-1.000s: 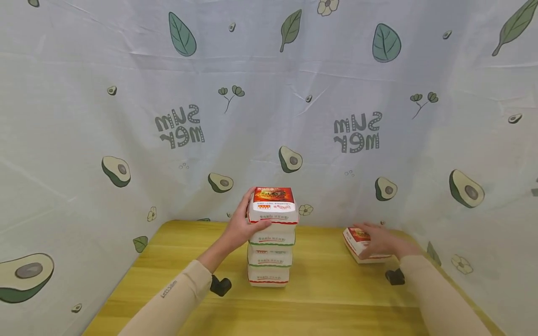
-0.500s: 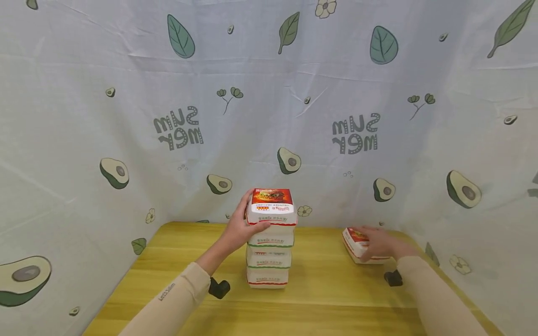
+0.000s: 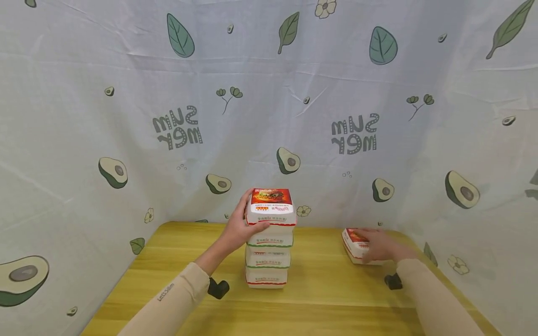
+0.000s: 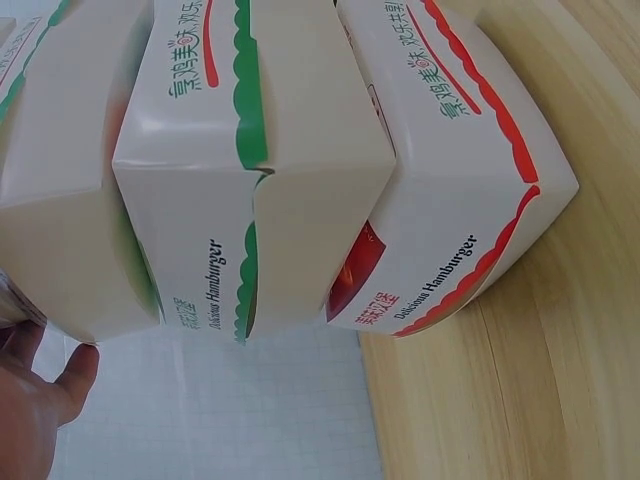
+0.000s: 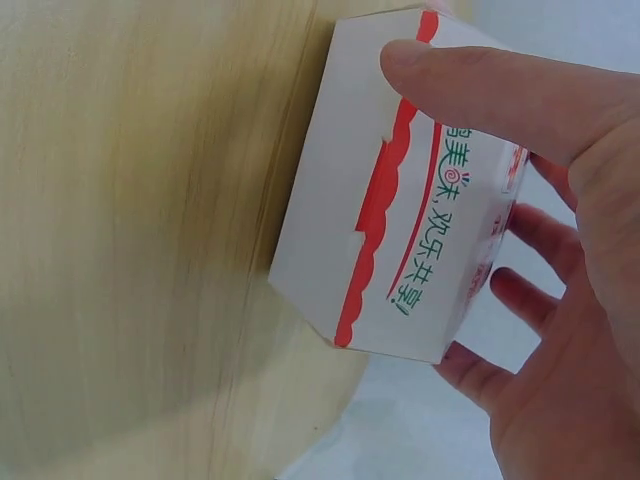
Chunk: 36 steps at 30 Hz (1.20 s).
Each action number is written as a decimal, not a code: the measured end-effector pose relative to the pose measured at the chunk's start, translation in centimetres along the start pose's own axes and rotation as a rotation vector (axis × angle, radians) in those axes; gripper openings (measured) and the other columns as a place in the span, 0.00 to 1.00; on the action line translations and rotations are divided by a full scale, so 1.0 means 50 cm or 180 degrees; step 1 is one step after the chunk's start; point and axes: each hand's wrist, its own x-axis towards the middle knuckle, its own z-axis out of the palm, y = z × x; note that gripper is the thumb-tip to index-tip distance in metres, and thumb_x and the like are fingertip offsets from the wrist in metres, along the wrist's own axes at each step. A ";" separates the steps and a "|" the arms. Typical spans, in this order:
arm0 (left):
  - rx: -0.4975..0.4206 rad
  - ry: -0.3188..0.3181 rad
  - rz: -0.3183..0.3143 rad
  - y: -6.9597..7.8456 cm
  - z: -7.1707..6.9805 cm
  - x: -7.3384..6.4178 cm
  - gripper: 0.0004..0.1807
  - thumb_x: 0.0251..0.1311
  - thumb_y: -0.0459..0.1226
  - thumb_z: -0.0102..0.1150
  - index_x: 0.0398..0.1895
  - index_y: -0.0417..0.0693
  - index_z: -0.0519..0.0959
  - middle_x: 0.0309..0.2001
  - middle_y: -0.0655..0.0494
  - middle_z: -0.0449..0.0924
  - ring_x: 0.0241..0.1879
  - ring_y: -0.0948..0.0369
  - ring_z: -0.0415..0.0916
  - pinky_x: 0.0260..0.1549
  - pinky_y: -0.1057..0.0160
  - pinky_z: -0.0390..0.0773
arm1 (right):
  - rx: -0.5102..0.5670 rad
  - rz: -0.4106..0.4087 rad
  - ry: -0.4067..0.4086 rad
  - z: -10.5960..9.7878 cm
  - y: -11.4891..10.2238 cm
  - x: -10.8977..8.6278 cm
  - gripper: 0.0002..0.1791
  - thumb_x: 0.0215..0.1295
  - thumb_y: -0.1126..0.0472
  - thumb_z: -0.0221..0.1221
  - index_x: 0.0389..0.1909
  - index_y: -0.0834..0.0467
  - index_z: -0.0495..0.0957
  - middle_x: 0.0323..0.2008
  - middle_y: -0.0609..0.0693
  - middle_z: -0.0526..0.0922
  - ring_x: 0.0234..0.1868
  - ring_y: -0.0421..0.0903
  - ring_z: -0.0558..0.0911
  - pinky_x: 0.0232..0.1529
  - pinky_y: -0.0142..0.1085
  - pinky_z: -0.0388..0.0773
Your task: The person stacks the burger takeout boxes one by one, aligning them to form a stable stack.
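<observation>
In the head view a stack of several white paper hamburger boxes [image 3: 267, 261] stands mid-table, some edged red, others green. My left hand [image 3: 241, 227] holds the red-edged top box [image 3: 272, 213], thumb across its front and fingers behind its left side. Lower boxes [image 4: 200, 230] fill the left wrist view, slightly out of line with each other. Over at the right, my right hand [image 3: 381, 246] grips a single red-edged hamburger box [image 5: 390, 230] on the table. Its thumb [image 5: 470, 85] presses the front; the other fingers reach over the top and far side.
The yellow wood-grain table [image 3: 319, 289] ends at a pale cloth backdrop [image 3: 252, 149] printed with leaves and avocados. A dark wrist piece [image 3: 218, 289] sits under the left forearm, and another dark piece [image 3: 393, 280] by the right. Bare table lies between the stack and the single box.
</observation>
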 end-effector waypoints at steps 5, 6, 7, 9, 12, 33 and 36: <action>0.0015 0.0006 0.0014 0.000 0.000 -0.001 0.55 0.60 0.38 0.70 0.82 0.57 0.42 0.67 0.44 0.67 0.58 0.51 0.74 0.54 0.52 0.79 | -0.0025 -0.0029 0.0068 0.007 0.002 0.001 0.51 0.44 0.56 0.77 0.73 0.56 0.67 0.69 0.70 0.64 0.60 0.67 0.69 0.57 0.65 0.70; 0.0017 0.0008 0.0014 -0.001 0.000 -0.001 0.55 0.60 0.38 0.70 0.82 0.57 0.42 0.67 0.44 0.67 0.58 0.51 0.74 0.54 0.52 0.79 | -0.0039 -0.0059 0.0085 0.008 0.004 0.001 0.51 0.44 0.56 0.77 0.73 0.56 0.67 0.69 0.71 0.65 0.60 0.68 0.70 0.56 0.65 0.71; 0.0022 0.0008 0.0012 -0.001 0.000 -0.001 0.55 0.60 0.38 0.70 0.82 0.57 0.42 0.67 0.44 0.67 0.58 0.51 0.73 0.54 0.52 0.79 | -0.0043 -0.0068 0.0096 0.009 0.006 0.001 0.51 0.44 0.56 0.77 0.73 0.56 0.67 0.68 0.70 0.65 0.60 0.68 0.70 0.57 0.65 0.70; 0.0029 0.0009 0.0006 0.000 0.000 -0.001 0.55 0.60 0.39 0.70 0.82 0.57 0.42 0.67 0.44 0.66 0.59 0.51 0.73 0.54 0.52 0.79 | -0.0053 -0.0069 0.0094 0.011 0.011 0.000 0.51 0.45 0.56 0.77 0.73 0.54 0.67 0.69 0.70 0.65 0.62 0.70 0.69 0.58 0.66 0.69; 0.0026 0.0006 -0.0001 0.000 0.001 -0.002 0.56 0.60 0.39 0.70 0.82 0.57 0.42 0.67 0.43 0.66 0.59 0.51 0.73 0.54 0.52 0.79 | -0.0033 -0.0061 0.0091 0.016 0.019 -0.002 0.51 0.45 0.56 0.77 0.74 0.52 0.66 0.70 0.70 0.63 0.65 0.73 0.65 0.58 0.70 0.67; 0.0003 -0.0015 0.0014 0.000 -0.001 -0.005 0.55 0.61 0.39 0.70 0.82 0.58 0.42 0.65 0.44 0.69 0.55 0.52 0.77 0.52 0.54 0.80 | 0.0151 -0.0046 0.0127 0.028 0.021 -0.008 0.51 0.45 0.57 0.76 0.73 0.59 0.65 0.70 0.72 0.60 0.61 0.70 0.68 0.57 0.68 0.69; 0.0017 -0.0007 0.0014 0.001 -0.001 -0.004 0.55 0.60 0.39 0.70 0.82 0.58 0.42 0.66 0.45 0.68 0.56 0.52 0.76 0.53 0.52 0.79 | 0.0212 -0.0052 0.0153 0.030 0.020 -0.008 0.51 0.45 0.57 0.76 0.73 0.59 0.64 0.69 0.71 0.61 0.60 0.68 0.70 0.58 0.67 0.69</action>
